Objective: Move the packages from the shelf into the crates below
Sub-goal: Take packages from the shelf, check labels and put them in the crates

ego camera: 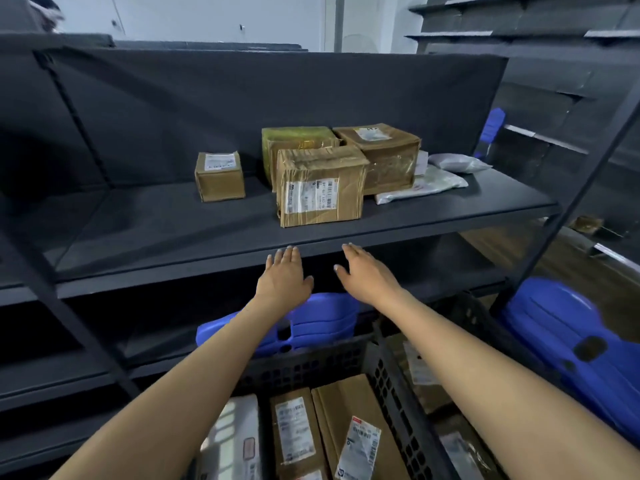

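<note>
Nearest, the dark lattice crate (304, 367) already held several packages: two flat brown boxes (298, 434) side by side, a labelled pack lying on them, and a white pack (235, 441) at their left. A second crate (474, 317) touching it on the right also held at least one labelled parcel, though its contents were partly hidden by the right arm. So a fair part of the job looked done.

Above the crates, the left hand (285, 277) and right hand (367, 275) were stretched forward, palms down, fingers straight and loosely spread, holding nothing. Their fingertips lay at the front edge of the shelf (156, 230); whether they touched it could not be told.

By my judgement, six packages remained to move. The front box (322, 187) stood closest to the hands. Behind it stood a green-wrapped box (294, 140) and a taped brown box (384, 154), close together. A small box (220, 176) stood apart at the left. A white bag (426, 185) and a grey bag (457, 163) lay at the right end.

The shelf was dark grey with a matching back panel, and its left half was bare. Blue plastic pieces (311, 323) leaned under it and beside the right upright. Beyond were a brown floor (554, 265), more grey racks (519, 36) and a white wall (207, 15).
</note>
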The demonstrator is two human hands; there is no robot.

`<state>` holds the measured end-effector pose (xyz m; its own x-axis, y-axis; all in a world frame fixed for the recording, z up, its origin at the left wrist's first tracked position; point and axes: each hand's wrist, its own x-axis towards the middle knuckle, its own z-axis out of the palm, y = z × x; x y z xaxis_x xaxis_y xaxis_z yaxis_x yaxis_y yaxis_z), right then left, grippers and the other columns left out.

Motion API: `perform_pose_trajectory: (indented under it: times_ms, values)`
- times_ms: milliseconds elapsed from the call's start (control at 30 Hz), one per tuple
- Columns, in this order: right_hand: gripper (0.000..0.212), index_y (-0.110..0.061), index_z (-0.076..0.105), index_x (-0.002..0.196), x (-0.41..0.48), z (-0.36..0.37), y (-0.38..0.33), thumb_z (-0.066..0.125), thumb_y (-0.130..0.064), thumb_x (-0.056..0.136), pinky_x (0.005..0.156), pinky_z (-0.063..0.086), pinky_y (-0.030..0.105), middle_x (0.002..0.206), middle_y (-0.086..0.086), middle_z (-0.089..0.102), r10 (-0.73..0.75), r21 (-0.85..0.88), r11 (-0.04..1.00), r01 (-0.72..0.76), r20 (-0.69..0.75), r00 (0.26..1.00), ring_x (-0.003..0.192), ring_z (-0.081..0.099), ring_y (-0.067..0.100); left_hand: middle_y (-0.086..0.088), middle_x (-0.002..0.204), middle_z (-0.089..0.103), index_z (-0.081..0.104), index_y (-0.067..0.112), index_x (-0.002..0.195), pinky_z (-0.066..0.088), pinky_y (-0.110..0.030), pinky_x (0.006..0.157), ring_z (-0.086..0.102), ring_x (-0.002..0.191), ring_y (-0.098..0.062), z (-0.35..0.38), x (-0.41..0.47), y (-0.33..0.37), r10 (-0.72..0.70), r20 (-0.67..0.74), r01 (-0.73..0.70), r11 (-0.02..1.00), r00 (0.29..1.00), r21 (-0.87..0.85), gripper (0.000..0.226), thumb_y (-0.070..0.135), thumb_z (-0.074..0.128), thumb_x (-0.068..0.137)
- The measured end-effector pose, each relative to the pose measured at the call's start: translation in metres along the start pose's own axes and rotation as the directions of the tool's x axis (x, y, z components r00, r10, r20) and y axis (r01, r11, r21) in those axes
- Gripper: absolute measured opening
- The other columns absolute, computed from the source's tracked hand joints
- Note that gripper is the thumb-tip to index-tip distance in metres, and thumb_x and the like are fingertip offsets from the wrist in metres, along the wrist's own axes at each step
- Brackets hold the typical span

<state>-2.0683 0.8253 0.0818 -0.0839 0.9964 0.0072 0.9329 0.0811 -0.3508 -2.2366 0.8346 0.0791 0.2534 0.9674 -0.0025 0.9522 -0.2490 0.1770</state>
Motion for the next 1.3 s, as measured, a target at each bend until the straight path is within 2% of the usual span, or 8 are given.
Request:
perform_pose_trajectory:
  times_ms: [233, 400, 533, 633, 733, 933, 1100, 1300]
  values:
    - [0.063, -0.008, 0.018, 0.152, 0.051, -0.045, 0.023, 0.037, -0.039, 0.101, 0.112, 0.027, 0.035, 0.159, 0.009, 0.019, -0.04, 0.087, 0.995, 0.045, -0.064, 0.997, 0.144, 0.024, 0.025, -0.016, 0.16, 0.013, 0.011, -0.001, 0.151, 0.009, -0.038, 0.12, 0.011, 0.147, -0.031, -0.022, 0.034, 0.019, -0.187, -0.075, 0.173, 0.972, 0.98, -0.16, 0.071, 0.033, 0.045, 0.098]
    - [0.068, -0.009, 0.016, 0.152, 0.087, -0.077, 0.036, 0.04, -0.043, 0.099, 0.09, 0.044, 0.036, 0.149, 0.014, 0.037, 0.029, 0.184, 0.983, -0.003, -0.14, 0.99, 0.126, 0.048, 0.033, -0.014, 0.142, 0.04, 0.035, 0.003, 0.139, 0.035, -0.046, 0.107, 0.035, 0.133, -0.036, -0.044, 0.059, 0.026, -0.313, -0.118, 0.263, 0.912, 0.942, -0.316, 0.055, 0.032, 0.05, 0.094]
    - [0.073, -0.01, 0.009, 0.154, 0.114, -0.103, 0.038, 0.04, -0.046, 0.099, 0.106, 0.036, 0.04, 0.157, 0.013, 0.025, 0.085, 0.282, 0.959, -0.035, -0.168, 0.982, 0.139, 0.032, 0.031, -0.013, 0.147, 0.039, 0.029, 0.005, 0.144, 0.041, -0.045, 0.101, 0.039, 0.132, -0.036, -0.064, 0.088, 0.018, -0.382, -0.175, 0.274, 0.854, 0.908, -0.442, 0.061, 0.033, 0.048, 0.093]
    - [0.074, -0.011, 0.011, 0.154, 0.131, -0.113, 0.038, 0.039, -0.05, 0.098, 0.099, 0.039, 0.035, 0.153, 0.012, 0.033, 0.113, 0.367, 0.929, -0.046, -0.164, 0.98, 0.135, 0.039, 0.029, -0.01, 0.154, 0.032, 0.011, 0.008, 0.154, 0.035, -0.029, 0.098, 0.038, 0.136, -0.026, -0.08, 0.108, 0.016, -0.489, -0.204, 0.256, 0.715, 0.848, -0.651, 0.07, 0.038, 0.043, 0.099]
    - [0.075, -0.01, 0.018, 0.153, 0.146, -0.117, 0.036, 0.039, -0.055, 0.096, 0.099, 0.036, 0.033, 0.152, 0.01, 0.034, 0.165, 0.518, 0.852, -0.075, -0.129, 0.978, 0.136, 0.038, 0.028, -0.006, 0.153, 0.035, 0.014, 0.01, 0.154, 0.032, -0.025, 0.096, 0.04, 0.135, -0.021, -0.088, 0.13, 0.009, -0.541, -0.169, 0.208, 0.566, 0.824, -0.797, 0.072, 0.047, 0.041, 0.098]
    - [0.075, 0.003, 0.039, 0.14, 0.164, -0.116, 0.035, 0.041, -0.057, 0.095, 0.103, 0.035, 0.038, 0.144, 0.016, 0.043, 0.221, 0.682, 0.717, -0.143, -0.028, 0.975, 0.132, 0.042, 0.033, -0.005, 0.139, 0.051, 0.028, 0.009, 0.15, 0.036, -0.027, 0.093, 0.05, 0.122, -0.021, -0.082, 0.157, 0.006, -0.533, -0.137, 0.192, 0.515, 0.835, -0.835, 0.073, 0.053, 0.045, 0.094]
    - [0.082, 0.002, 0.027, 0.147, 0.168, -0.113, 0.037, 0.044, -0.058, 0.093, 0.107, 0.031, 0.037, 0.153, 0.015, 0.031, 0.227, 0.748, 0.646, -0.149, -0.002, 0.974, 0.139, 0.032, 0.031, -0.006, 0.111, 0.068, 0.059, 0.01, 0.125, 0.049, -0.038, 0.094, 0.063, 0.103, -0.023, -0.076, 0.163, 0.006, -0.561, -0.117, 0.153, 0.411, 0.82, -0.899, 0.058, 0.055, 0.052, 0.09]
    - [0.069, 0.001, 0.043, 0.136, 0.163, -0.116, 0.041, 0.049, -0.053, 0.093, 0.092, 0.037, 0.033, 0.139, 0.013, 0.048, 0.23, 0.772, 0.625, -0.114, -0.042, 0.972, 0.121, 0.048, 0.028, 0.002, 0.068, 0.058, 0.065, 0.016, 0.087, 0.038, -0.027, 0.057, 0.053, 0.067, -0.014, -0.079, 0.154, 0.013, -0.545, -0.201, 0.105, 0.478, 0.814, -0.872, 0.036, 0.049, 0.053, 0.091]
